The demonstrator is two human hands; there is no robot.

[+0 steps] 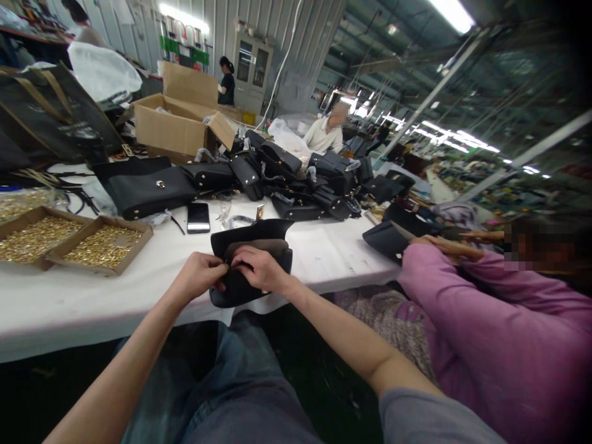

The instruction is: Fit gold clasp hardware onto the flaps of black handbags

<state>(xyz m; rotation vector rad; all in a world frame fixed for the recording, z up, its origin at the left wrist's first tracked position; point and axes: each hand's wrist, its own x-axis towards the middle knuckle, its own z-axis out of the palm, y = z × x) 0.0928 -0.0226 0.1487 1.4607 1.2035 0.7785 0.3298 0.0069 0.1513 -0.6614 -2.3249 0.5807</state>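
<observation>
I located the black bag just left of the center of the frame, its flap raised, at the near edge of the desk. The left hand was pinched on its front rim; the right hand was just beside, at its mouth, its fingertips partly hidden, so I could not tell whether they gripped. I assessed two risks: losing the pinch could tip the bag off the edge; a wide leftward sweep could spill the tray of gold-colored parts.

Room to pass lies over the white desk between the open black bag and the co-worker's bag. Beyond, heaped black bags bar the way; leftward, a phone and two shallow trays do.
</observation>
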